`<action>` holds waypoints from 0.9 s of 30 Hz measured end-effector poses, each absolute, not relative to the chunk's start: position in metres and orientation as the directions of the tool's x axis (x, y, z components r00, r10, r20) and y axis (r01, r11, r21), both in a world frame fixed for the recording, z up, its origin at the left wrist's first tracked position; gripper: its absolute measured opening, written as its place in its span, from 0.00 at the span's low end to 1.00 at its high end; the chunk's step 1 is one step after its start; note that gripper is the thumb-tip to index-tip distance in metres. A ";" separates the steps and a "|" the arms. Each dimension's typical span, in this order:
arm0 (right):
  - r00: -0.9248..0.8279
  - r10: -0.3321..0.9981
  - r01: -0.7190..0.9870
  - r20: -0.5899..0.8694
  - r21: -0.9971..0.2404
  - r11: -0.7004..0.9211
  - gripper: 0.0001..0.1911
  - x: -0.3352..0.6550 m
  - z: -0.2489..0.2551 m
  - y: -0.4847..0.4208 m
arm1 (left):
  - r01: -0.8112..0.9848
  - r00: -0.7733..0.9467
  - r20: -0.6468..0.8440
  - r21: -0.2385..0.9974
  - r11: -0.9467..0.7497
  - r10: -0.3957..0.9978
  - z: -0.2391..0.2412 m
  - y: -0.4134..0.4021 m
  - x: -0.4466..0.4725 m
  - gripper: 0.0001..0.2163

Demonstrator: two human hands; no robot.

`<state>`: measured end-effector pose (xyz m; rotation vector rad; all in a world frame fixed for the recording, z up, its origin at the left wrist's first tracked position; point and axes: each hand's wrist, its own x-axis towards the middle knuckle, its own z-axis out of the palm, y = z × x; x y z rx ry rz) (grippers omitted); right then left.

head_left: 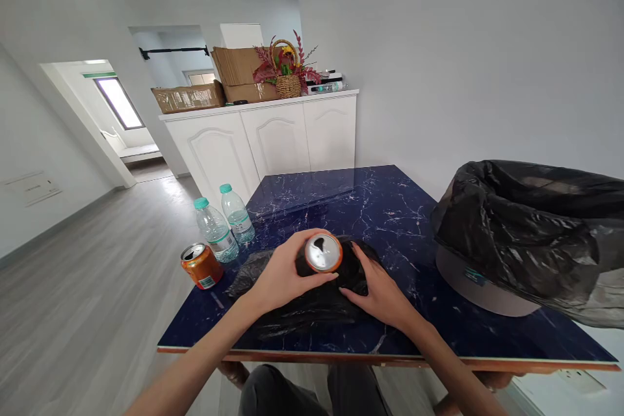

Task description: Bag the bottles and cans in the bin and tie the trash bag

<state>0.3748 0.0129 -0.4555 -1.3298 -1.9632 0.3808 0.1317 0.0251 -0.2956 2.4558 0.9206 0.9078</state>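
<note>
My left hand (288, 273) is wrapped round an orange drink can (324, 253) with an opened silver top, which it holds upright. Beneath the can a black plastic bag (302, 312) lies spread on the dark blue marbled table (331, 198). To the right of the can, my right hand (377, 289) rests on the black bag with its fingers apart. Nothing shows between those fingers. The lower part of the can is hidden by the left hand and the bag.
At the table's left edge stand a second orange can (201, 266) and two clear bottles (217, 231) with teal caps. On the right sits a bin (487, 283) lined with a black bag. Behind, a white cabinet (273, 133) carries cardboard boxes (190, 99) and a flower basket (288, 86).
</note>
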 end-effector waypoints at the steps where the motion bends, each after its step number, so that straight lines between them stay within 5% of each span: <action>1: -0.192 0.897 0.705 0.397 -0.580 0.408 0.51 0.375 -0.458 0.013 | 0.432 0.504 0.450 0.609 -0.666 0.738 -0.287 0.014 0.121 0.28; 5: -0.130 0.909 0.781 0.397 -0.523 0.340 0.51 0.374 -0.468 0.014 | 0.483 0.087 0.435 0.768 -0.420 0.896 -0.270 -0.022 0.064 0.30; 10: -0.152 0.878 0.797 0.454 -0.469 0.381 0.47 0.375 -0.471 0.014 | 0.561 -0.322 0.429 0.805 -0.195 0.844 -0.286 -0.051 -0.016 0.30; 18: -0.157 0.903 0.839 0.399 -0.428 0.335 0.50 0.377 -0.480 0.014 | 0.729 -0.432 0.357 0.679 0.088 0.829 -0.334 -0.057 -0.085 0.26; 27: -0.174 0.911 0.839 0.375 -0.428 0.337 0.49 0.376 -0.473 0.010 | 0.730 -0.413 0.353 0.680 0.073 0.839 -0.361 -0.034 -0.087 0.29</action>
